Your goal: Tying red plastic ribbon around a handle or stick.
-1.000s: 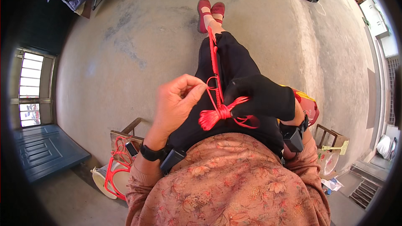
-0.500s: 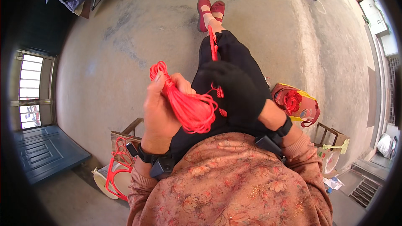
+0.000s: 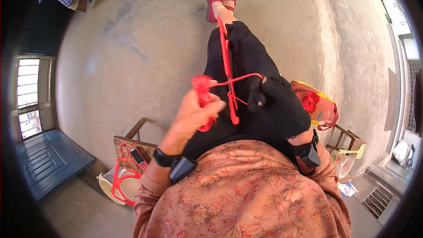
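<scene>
My bare left hand (image 3: 196,112) is closed around a bundle of red cord (image 3: 202,81), part of which shows below the fingers. A strand runs from it across to my right hand (image 3: 280,103), which wears a black glove with bare fingertips and grips the cord. From the right fingers the cord slants back to a long, narrow red cord-wrapped piece (image 3: 227,61). That piece lies lengthwise over my black trousers, between the two hands, from the ankles to near my lap. What its core is cannot be seen.
At the left, a wooden stool (image 3: 121,140) holds red cord and a small dark device (image 3: 139,156), beside a white bucket (image 3: 105,189) and a red frame (image 3: 118,185). A red and yellow bag (image 3: 324,110) with a red roll (image 3: 309,101) stands right, near another wooden stool (image 3: 352,143).
My left hand has moved right and turned, its cord bundle now more covered. My right hand has shifted right, away from the wrapped piece, with a strand stretched between the hands.
</scene>
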### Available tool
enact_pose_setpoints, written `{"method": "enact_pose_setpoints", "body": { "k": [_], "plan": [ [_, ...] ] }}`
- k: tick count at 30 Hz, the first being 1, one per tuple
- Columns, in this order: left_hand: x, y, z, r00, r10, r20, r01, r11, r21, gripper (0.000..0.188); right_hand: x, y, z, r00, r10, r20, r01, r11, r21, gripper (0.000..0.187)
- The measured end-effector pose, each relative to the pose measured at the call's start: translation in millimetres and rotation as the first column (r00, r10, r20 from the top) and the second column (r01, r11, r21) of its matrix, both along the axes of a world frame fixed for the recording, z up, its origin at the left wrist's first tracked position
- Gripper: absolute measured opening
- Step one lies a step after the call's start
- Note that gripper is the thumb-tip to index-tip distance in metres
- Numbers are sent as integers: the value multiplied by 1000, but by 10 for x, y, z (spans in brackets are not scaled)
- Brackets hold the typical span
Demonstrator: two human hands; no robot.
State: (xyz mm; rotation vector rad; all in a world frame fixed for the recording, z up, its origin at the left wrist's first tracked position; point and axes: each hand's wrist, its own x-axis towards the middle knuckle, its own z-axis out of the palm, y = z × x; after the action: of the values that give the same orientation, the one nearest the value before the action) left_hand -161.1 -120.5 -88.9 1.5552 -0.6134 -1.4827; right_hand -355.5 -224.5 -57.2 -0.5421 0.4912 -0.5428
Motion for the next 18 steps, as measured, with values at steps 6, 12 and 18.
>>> {"method": "enact_pose_setpoints", "body": {
  "k": [6,12,18],
  "plan": [
    [-329,-96,-199,872,-27,489,81,993,-89,60,-231,145,24,888,51,-456,-239,900,-365,8],
    [-177,43,-256,988,21,152,-3,993,-117,57,-185,-126,50,798,-217,-562,-416,476,-775,22],
    [231,120,-148,995,20,102,-20,1000,-2,34,-118,-221,-504,749,-272,-604,-358,601,-715,19]
  ]
}}
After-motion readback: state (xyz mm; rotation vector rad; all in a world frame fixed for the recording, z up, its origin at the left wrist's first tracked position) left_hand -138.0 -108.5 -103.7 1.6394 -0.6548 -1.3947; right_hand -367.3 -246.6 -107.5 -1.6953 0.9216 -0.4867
